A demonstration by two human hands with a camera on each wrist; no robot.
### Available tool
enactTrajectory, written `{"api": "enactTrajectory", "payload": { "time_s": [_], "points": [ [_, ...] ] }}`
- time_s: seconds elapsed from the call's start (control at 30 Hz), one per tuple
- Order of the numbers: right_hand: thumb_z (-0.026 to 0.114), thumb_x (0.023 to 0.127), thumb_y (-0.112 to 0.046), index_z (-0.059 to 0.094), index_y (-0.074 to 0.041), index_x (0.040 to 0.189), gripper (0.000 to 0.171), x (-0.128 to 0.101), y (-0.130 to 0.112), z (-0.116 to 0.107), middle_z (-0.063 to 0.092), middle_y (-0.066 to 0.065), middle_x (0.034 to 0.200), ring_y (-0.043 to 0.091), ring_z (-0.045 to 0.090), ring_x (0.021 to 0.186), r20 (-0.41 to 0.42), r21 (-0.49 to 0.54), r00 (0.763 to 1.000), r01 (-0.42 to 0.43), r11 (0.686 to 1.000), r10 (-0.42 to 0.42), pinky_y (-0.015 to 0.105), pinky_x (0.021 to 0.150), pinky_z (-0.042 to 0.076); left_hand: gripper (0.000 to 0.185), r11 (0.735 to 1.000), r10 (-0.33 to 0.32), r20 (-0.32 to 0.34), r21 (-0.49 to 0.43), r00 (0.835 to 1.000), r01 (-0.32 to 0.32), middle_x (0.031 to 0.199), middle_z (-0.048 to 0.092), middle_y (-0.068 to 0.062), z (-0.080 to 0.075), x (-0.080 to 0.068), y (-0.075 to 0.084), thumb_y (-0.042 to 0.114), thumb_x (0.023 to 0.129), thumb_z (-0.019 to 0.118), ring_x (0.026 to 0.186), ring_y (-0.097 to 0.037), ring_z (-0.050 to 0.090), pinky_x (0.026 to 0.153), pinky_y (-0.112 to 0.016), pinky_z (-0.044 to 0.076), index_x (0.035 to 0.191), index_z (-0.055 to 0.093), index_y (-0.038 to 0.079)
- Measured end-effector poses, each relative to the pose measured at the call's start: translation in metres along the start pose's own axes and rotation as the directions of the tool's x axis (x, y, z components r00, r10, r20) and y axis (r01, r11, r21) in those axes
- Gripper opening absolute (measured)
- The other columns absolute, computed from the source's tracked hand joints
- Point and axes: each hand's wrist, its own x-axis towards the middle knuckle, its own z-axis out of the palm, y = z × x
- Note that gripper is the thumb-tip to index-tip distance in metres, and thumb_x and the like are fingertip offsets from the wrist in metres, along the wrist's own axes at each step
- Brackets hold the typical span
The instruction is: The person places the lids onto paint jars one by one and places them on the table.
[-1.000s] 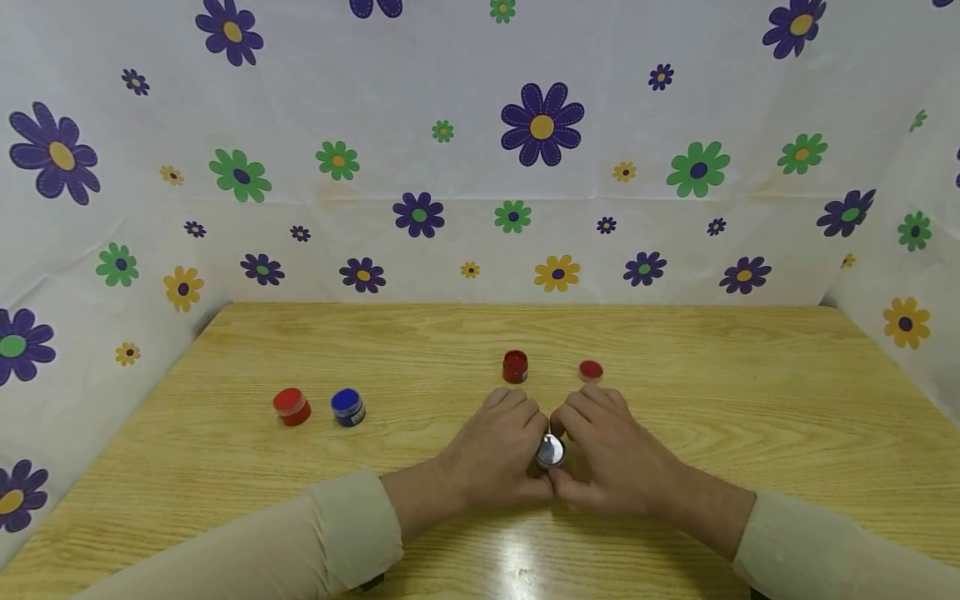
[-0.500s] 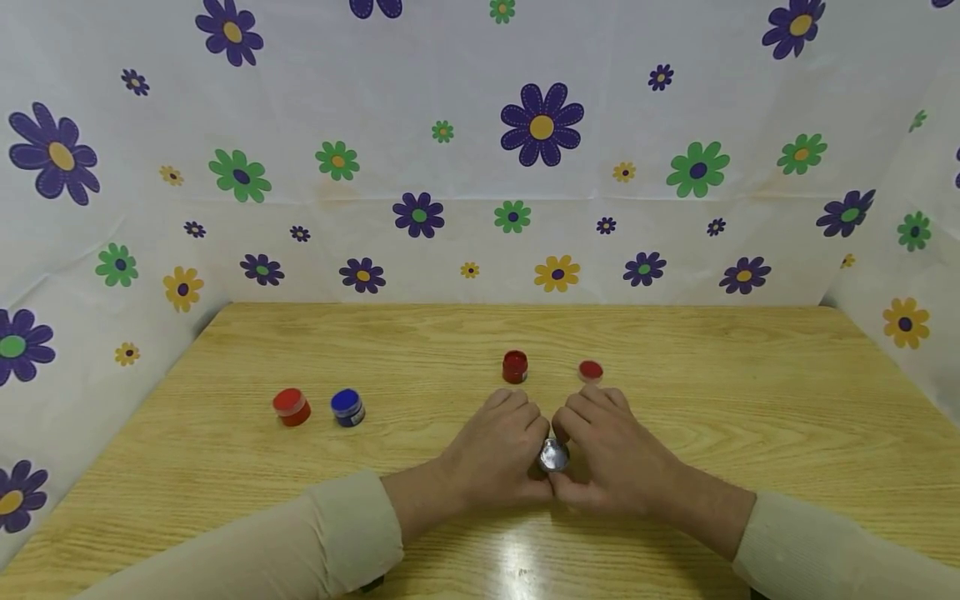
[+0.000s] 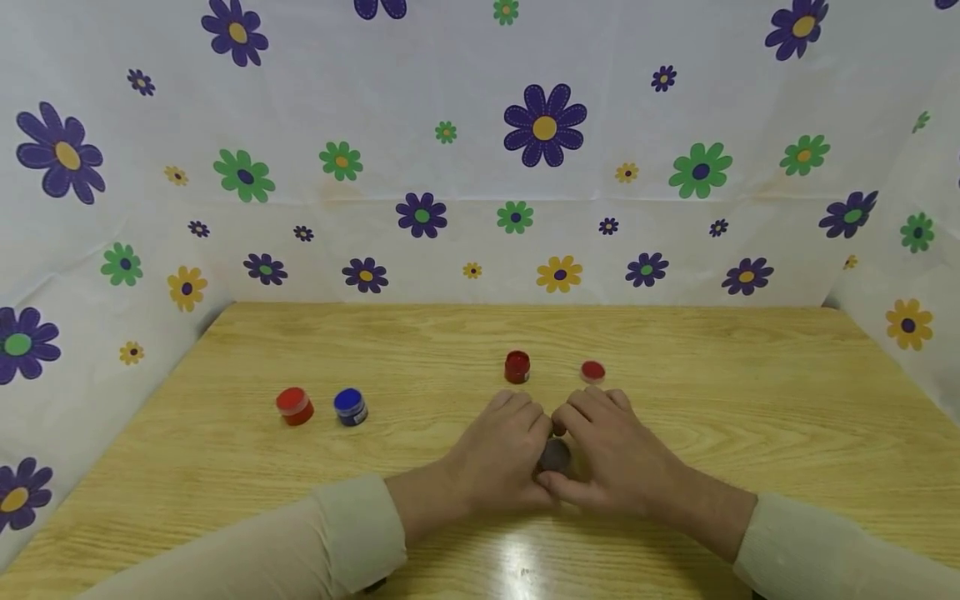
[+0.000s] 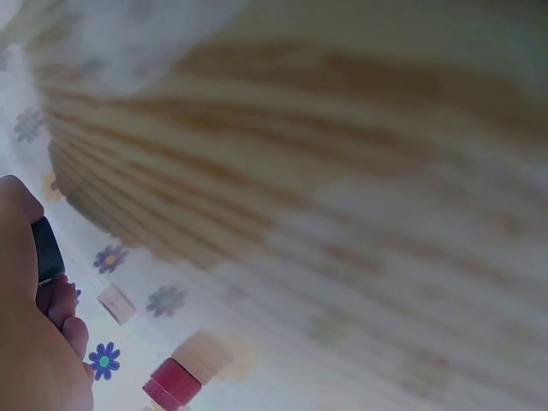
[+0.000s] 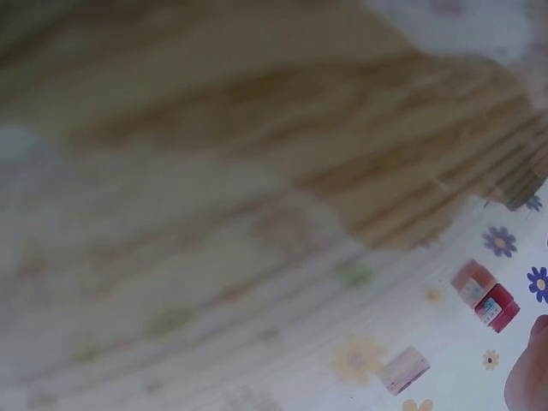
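Note:
My left hand [image 3: 504, 450] and right hand [image 3: 609, 450] meet near the front middle of the wooden table [image 3: 675, 333]. Both grip one small dark jar [image 3: 556, 455] between their fingers, most of it hidden by them. The left wrist view shows the dark jar [image 4: 47, 250] against the left hand [image 4: 34, 351]. Just beyond the fingertips stand a small open red jar [image 3: 517, 367] and its red lid [image 3: 592, 372], which lies apart to the right. Only the edge of the right hand [image 5: 531, 377] shows in the right wrist view.
A closed red jar [image 3: 294, 406] and a blue jar [image 3: 350, 407] stand side by side at the left of the table. Flowered white sheets [image 3: 480, 167] wall the table at the back and both sides. Both wrist views are blurred, close to the tabletop.
The shiny silver face of the jar between my hands, seen in both earlier frames, no longer shows; the jar now looks dark. The hands stay in the same place.

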Motion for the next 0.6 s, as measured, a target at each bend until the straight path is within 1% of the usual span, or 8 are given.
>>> {"api": "enactTrajectory", "payload": {
  "time_s": [0.1,0.27,0.47,0.6],
  "points": [
    [0.067,0.082,-0.050,0.058,-0.020,0.101,0.036,0.0005,-0.0001,0.0002,0.052,-0.008,0.096,0.009,0.042,0.090,0.012,0.015,1.000,0.004,1.000,-0.004,0.031,0.083,0.032,0.048,1.000,-0.014,-0.016,-0.024,1.000,0.013,0.079,0.058,0.006,0.0002,-0.0003,-0.0015,0.060,0.076,0.071,0.079,-0.012,0.050,0.078,-0.027,0.041,0.089,0.063,0.014],
    [0.067,0.080,-0.042,0.058,-0.020,0.101,0.032,0.0012,0.0006,0.0008,0.052,-0.008,0.096,0.009,0.042,0.090,0.002,0.016,1.000,0.012,1.000,-0.012,0.031,0.083,0.031,0.036,0.998,-0.016,-0.044,-0.057,0.999,0.014,0.078,0.056,0.006,0.0021,0.0000,-0.0041,0.050,0.077,0.071,0.077,-0.012,0.048,0.077,-0.027,0.040,0.084,0.061,0.016],
    [0.068,0.079,-0.043,0.057,-0.020,0.098,0.032,0.0019,0.0009,0.0021,0.049,-0.009,0.092,0.009,0.042,0.087,-0.020,-0.004,0.999,0.025,1.000,-0.025,0.032,0.083,0.032,0.034,0.998,-0.014,-0.031,-0.064,0.999,0.012,0.080,0.058,0.007,0.0020,0.0003,-0.0050,0.048,0.077,0.070,0.077,-0.011,0.048,0.076,-0.026,0.039,0.085,0.063,0.016],
    [0.069,0.078,-0.044,0.058,-0.019,0.095,0.033,0.0022,0.0007,0.0026,0.048,-0.010,0.090,0.010,0.042,0.085,-0.034,-0.013,0.999,0.031,0.999,-0.031,0.032,0.082,0.032,0.035,0.998,-0.008,-0.025,-0.063,1.000,0.006,0.078,0.057,0.007,0.0009,0.0006,-0.0045,0.050,0.078,0.070,0.076,-0.011,0.046,0.076,-0.025,0.038,0.085,0.062,0.016]
  ]
}}
